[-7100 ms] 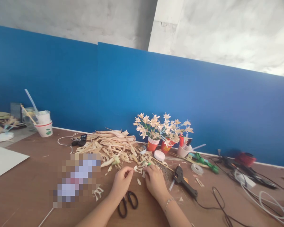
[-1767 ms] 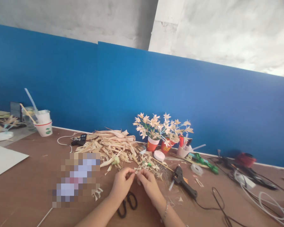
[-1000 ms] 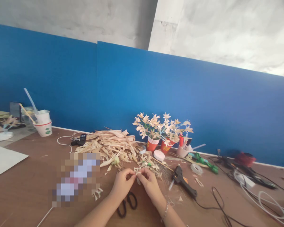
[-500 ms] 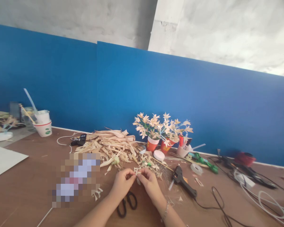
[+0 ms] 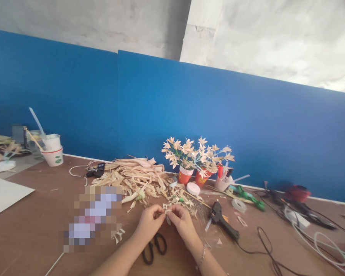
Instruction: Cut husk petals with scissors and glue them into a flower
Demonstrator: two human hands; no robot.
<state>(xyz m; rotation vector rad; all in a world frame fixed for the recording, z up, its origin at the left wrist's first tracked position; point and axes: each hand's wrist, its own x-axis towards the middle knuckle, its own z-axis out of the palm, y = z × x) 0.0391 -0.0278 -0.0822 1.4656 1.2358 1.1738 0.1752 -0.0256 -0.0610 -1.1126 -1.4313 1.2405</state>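
Close together over the brown table [image 5: 34, 237], my left hand [image 5: 151, 221] and my right hand [image 5: 181, 222] pinch a small pale cut piece [image 5: 168, 211] between thumbs and fingertips. It looks like dried husk, and part of it hangs below the fingertips. Black scissor handles [image 5: 148, 253] lie under my left wrist. Left of them are a few pale cut husk pieces [image 5: 119, 235]. Behind my hands spreads a heap of dried husk strips [image 5: 132, 174].
Red cups [image 5: 185, 175] with pale flowers [image 5: 189, 151] stand by the blue partition [image 5: 149, 103]. A glue gun [image 5: 222, 222], tape roll [image 5: 238, 206] and cables [image 5: 266, 243] lie on the right. White cups [image 5: 53, 156] stand far left; a blurred object [image 5: 93, 218] lies left of my hands.
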